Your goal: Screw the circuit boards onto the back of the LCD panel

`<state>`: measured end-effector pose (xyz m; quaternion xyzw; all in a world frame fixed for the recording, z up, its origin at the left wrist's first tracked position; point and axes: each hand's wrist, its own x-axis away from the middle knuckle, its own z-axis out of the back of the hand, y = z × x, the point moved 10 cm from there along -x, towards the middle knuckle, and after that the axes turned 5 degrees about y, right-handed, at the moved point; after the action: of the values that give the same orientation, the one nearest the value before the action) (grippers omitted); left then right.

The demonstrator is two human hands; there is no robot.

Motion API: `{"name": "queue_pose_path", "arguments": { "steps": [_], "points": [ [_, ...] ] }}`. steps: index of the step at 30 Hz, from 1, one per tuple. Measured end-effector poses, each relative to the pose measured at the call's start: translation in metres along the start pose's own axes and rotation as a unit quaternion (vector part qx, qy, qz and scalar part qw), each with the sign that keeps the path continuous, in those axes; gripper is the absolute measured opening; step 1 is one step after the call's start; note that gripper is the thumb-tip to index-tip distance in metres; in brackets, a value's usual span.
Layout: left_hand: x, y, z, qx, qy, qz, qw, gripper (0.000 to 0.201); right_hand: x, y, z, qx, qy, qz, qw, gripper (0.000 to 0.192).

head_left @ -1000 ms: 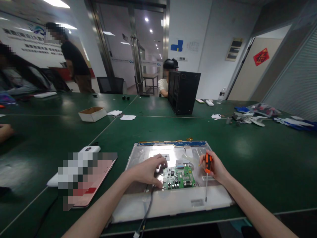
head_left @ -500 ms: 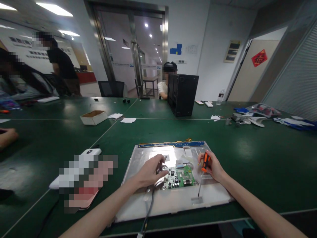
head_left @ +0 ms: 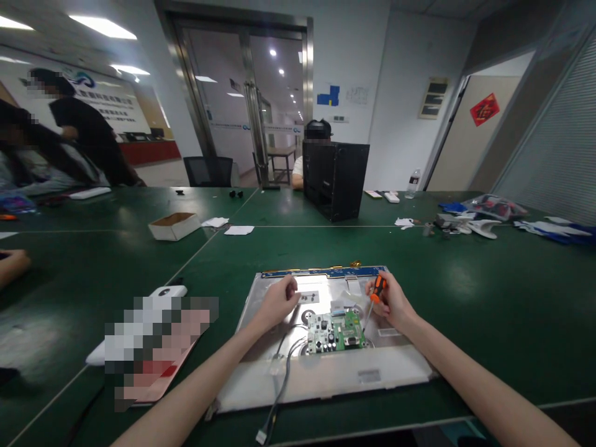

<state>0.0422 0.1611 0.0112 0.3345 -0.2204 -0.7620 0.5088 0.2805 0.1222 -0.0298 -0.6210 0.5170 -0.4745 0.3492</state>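
An LCD panel [head_left: 326, 380] lies back side up on the green table, with a green circuit board [head_left: 336, 330] on its metal back. My right hand [head_left: 393, 298] grips an orange and black screwdriver [head_left: 379, 289]; its shaft slants down toward the board's right edge. Whether the tip touches cannot be made out. Over the panel's upper left is my left hand [head_left: 280, 299], fingers curled together beside a pale label [head_left: 308, 297] with several small dark bits on it. What those fingers hold, if anything, is hidden. Dark cables [head_left: 285, 385] run from the board over the front edge.
Left of the panel lie a white device [head_left: 161, 298] and a pink, partly blurred phone-like object [head_left: 186, 341]. Farther off stand an open cardboard box [head_left: 174, 227] and a black computer case [head_left: 347, 183], with a person behind it. Bags and gloves [head_left: 559, 230] lie at right.
My left hand has moved up and left from the board to the label, its fingers curling in. The screwdriver has turned, its tip now pointing down toward the board instead of toward me.
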Motion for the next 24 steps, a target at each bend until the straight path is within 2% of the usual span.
{"name": "queue_pose_path", "arguments": {
  "steps": [3, 9, 11, 13, 17, 24],
  "points": [
    [-0.009, -0.002, 0.003, -0.007, -0.017, 0.009, 1.000, 0.007, -0.008, -0.006, -0.018, -0.023, -0.011, -0.008, 1.000, 0.048],
    [-0.013, 0.003, -0.015, -0.016, -0.151, 0.012, 0.988, 0.018, -0.037, -0.012, -0.064, -0.057, -0.045, -0.022, 0.997, 0.049],
    [-0.011, 0.003, -0.018, -0.015, -0.159, 0.007, 0.987, 0.017, -0.044, -0.010, -0.076, -0.062, -0.055, -0.027, 0.996, 0.049],
    [-0.010, 0.003, -0.017, -0.029, -0.144, 0.000, 0.989, 0.013, -0.047, -0.007, -0.084, -0.066, -0.062, -0.028, 0.995, 0.049],
    [-0.006, 0.008, -0.016, -0.066, -0.120, -0.031, 0.990, 0.007, -0.047, -0.001, -0.085, -0.076, -0.060, -0.021, 0.995, 0.048],
    [0.001, 0.014, -0.013, -0.088, -0.131, -0.053, 0.986, 0.010, -0.042, -0.006, -0.066, -0.083, -0.036, 0.005, 0.996, 0.047]
  ]
}}
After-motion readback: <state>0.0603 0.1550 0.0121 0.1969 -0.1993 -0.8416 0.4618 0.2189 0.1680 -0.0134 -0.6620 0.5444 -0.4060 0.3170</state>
